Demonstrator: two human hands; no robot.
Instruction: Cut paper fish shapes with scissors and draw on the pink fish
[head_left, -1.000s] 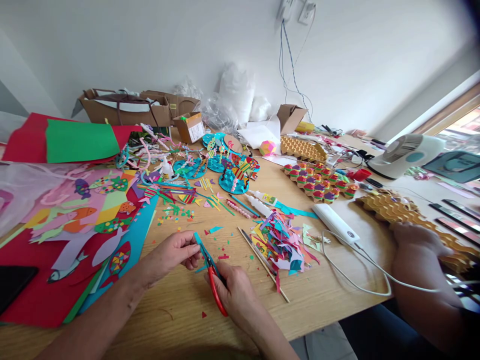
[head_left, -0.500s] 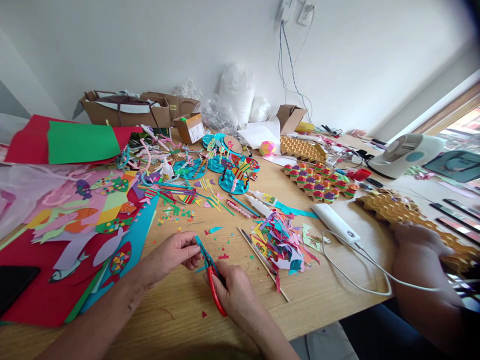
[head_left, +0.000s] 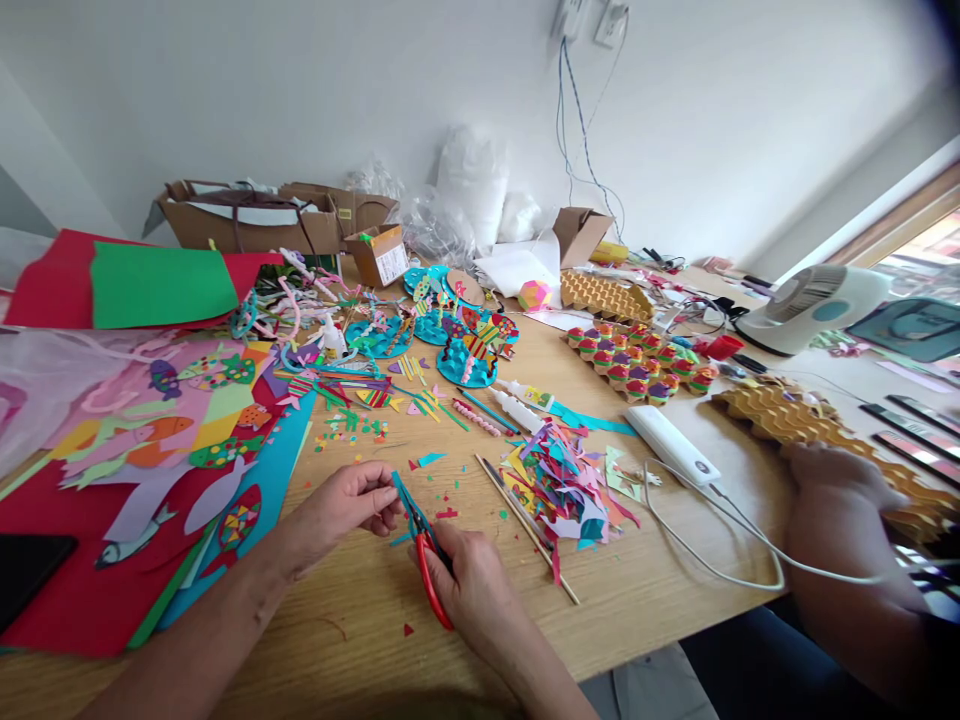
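Observation:
My right hand is closed around scissors with red handles. Their blades point up and away, toward my left fingertips. A pinch of my left hand has hold of a small piece of blue paper at the blade tips. My fingers partly hide that paper. Small red, green and blue scraps lie on the wood just beyond the blades. Farther right, next to a thin wooden stick, is a pile of coloured paper scraps.
Coloured sheets with paper fish cover the left side. Blue decorated discs, glue bottles and painted egg-carton cups stand farther back. A white power bank trails a cable. Another person's arm rests at right by an egg tray.
Both hands stay in nearly the same place. The scissor blades look slightly farther apart around the blue paper. The other person's arm has hardly moved.

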